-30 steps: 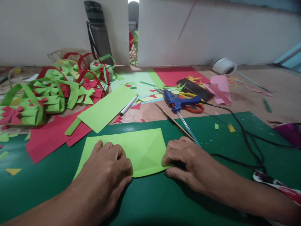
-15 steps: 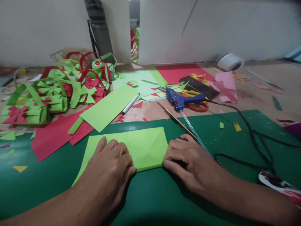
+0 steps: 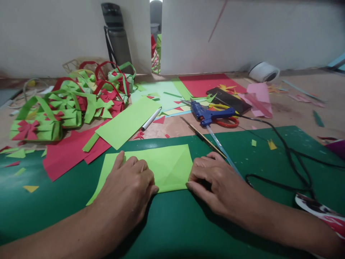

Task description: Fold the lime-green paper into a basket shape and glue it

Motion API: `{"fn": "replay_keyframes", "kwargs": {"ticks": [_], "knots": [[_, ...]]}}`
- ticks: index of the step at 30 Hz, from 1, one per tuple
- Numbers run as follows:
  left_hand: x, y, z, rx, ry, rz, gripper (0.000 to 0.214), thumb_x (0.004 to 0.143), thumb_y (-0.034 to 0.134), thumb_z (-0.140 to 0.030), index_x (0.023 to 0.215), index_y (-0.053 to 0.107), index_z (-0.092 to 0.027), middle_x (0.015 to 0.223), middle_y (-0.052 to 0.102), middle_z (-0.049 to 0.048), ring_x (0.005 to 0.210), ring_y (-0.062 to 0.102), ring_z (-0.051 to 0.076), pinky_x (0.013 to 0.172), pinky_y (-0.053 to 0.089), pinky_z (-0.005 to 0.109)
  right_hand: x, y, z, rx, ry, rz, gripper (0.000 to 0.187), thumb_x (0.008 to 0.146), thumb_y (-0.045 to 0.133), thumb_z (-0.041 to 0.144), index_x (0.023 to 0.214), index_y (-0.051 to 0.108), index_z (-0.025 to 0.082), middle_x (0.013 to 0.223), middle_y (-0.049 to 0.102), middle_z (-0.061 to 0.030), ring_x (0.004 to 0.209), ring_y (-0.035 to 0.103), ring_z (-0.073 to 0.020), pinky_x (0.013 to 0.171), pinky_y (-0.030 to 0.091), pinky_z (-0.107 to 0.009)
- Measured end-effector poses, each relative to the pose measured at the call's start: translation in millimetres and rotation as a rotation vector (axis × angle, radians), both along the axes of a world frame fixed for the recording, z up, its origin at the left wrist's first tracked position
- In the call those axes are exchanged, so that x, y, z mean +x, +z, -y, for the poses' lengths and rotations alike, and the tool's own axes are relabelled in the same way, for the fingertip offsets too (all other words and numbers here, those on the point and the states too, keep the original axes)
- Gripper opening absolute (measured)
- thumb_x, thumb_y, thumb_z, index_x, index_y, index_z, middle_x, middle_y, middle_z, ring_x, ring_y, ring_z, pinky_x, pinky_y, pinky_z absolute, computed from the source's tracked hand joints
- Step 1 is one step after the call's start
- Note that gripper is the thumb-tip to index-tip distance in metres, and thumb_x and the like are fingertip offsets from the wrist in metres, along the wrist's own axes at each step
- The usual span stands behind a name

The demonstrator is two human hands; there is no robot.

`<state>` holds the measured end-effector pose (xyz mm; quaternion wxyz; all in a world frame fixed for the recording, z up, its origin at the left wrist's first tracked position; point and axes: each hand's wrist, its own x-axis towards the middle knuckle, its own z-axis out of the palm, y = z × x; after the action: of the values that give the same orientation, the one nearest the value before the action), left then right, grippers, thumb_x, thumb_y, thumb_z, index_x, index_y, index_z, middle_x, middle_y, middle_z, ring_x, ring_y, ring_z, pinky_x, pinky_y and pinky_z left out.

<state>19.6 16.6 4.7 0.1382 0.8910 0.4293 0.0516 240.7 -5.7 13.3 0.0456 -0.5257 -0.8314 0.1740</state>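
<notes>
Green paper (image 3: 172, 167) has its near edge pinched by the fingers of left hand (image 3: 130, 187) and right hand (image 3: 217, 178); pressing evenly should make the fold straight.

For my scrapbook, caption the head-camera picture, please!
Left hand and right hand hold a lime sheet by its near edge, paper bags and glue gun beyond.

Open green mat (image 3: 172, 226) stretches on the near side of the light-green sheet (image 3: 172, 165), between the left hand (image 3: 132, 185) and right hand (image 3: 215, 178). Just beyond the right hand, a brush (image 3: 202, 136) and a blue glue gun (image 3: 211, 113) obstruct, their black cable (image 3: 284, 147) looping rightward. Piled paper baskets (image 3: 43, 124) block the desk's (image 3: 292, 120) far left.
</notes>
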Motion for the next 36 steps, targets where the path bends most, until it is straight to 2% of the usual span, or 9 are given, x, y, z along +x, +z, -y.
{"fn": "replay_keyframes", "kwargs": {"ticks": [13,17,20,23,26,29,33,36], "knots": [[-0.4,-1.0,-1.3,-0.014,0.016,0.022,0.022,0.085,0.049,-0.020,0.065,0.055,-0.018,0.074,0.054,0.0031,0.074,0.045,0.021,0.092,0.025,0.054,0.0,-2.7,-4.7,0.018,0.020,-0.006,0.025,0.085,0.048,0.017,0.061,0.052,0.016,0.064,0.050,0.0009,0.062,0.042,-0.0125,0.070,0.024,-0.033],[-1.3,-3.6,-2.2,0.019,0.005,0.016,0.022,0.087,0.048,-0.022,0.066,0.054,-0.018,0.075,0.053,0.0029,0.074,0.045,0.021,0.093,0.024,0.055,0.1,-3.1,-4.9,0.020,0.007,-0.010,0.024,0.084,0.050,0.017,0.060,0.052,0.016,0.064,0.051,0.0013,0.062,0.043,-0.0121,0.069,0.024,-0.033],[-1.8,-5.1,-3.8,0.013,-0.008,0.018,0.013,0.085,0.051,-0.021,0.073,0.054,-0.018,0.075,0.052,0.0022,0.072,0.044,0.020,0.091,0.025,0.056,0.1,-1.3,-4.8,-0.008,-0.022,-0.016,0.022,0.083,0.053,0.018,0.061,0.053,0.016,0.064,0.053,0.0021,0.062,0.044,-0.0117,0.069,0.023,-0.032],[-3.1,-6.5,-4.0,0.041,-0.066,0.039,0.007,0.087,0.050,-0.017,0.083,0.055,-0.019,0.077,0.052,0.0010,0.072,0.043,0.019,0.091,0.025,0.056,1.4,-0.1,-4.9,-0.042,-0.056,-0.048,0.017,0.081,0.058,0.019,0.064,0.056,0.017,0.067,0.056,0.0031,0.064,0.046,-0.0115,0.069,0.023,-0.032],[-6.1,-9.0,-2.9,0.135,-0.170,0.042,0.028,0.091,0.042,-0.009,0.103,0.057,-0.029,0.077,0.048,-0.0008,0.072,0.041,0.018,0.093,0.022,0.057,3.0,0.2,-5.3,-0.064,-0.076,-0.096,0.012,0.079,0.059,0.013,0.068,0.056,0.017,0.069,0.058,0.0043,0.064,0.046,-0.0109,0.069,0.022,-0.031],[-9.9,-13.5,-2.7,0.188,-0.297,0.042,0.046,0.092,0.039,-0.007,0.122,0.049,-0.040,0.078,0.043,-0.0010,0.071,0.038,0.017,0.092,0.022,0.058,3.4,1.0,-5.7,-0.071,-0.084,-0.117,0.013,0.075,0.057,0.007,0.067,0.055,0.017,0.068,0.059,0.0047,0.063,0.045,-0.0100,0.068,0.022,-0.030],[-13.1,-20.1,-3.4,0.228,-0.389,0.051,0.045,0.093,0.041,-0.012,0.127,0.046,-0.042,0.080,0.040,0.0002,0.073,0.036,0.018,0.090,0.022,0.060,4.5,0.7,-4.6,-0.041,-0.045,-0.125,0.015,0.075,0.055,0.005,0.066,0.054,0.016,0.066,0.059,0.0046,0.062,0.046,-0.0094,0.071,0.023,-0.031],[-12.9,-21.6,-3.2,0.245,-0.388,0.045,0.042,0.094,0.041,-0.015,0.126,0.048,-0.041,0.080,0.040,0.0006,0.073,0.036,0.018,0.091,0.022,0.060,9.7,-3.6,-2.9,0.079,0.070,-0.116,0.016,0.081,0.052,0.008,0.070,0.057,0.017,0.067,0.057,0.0035,0.066,0.048,-0.0112,0.082,0.022,-0.036]]}}
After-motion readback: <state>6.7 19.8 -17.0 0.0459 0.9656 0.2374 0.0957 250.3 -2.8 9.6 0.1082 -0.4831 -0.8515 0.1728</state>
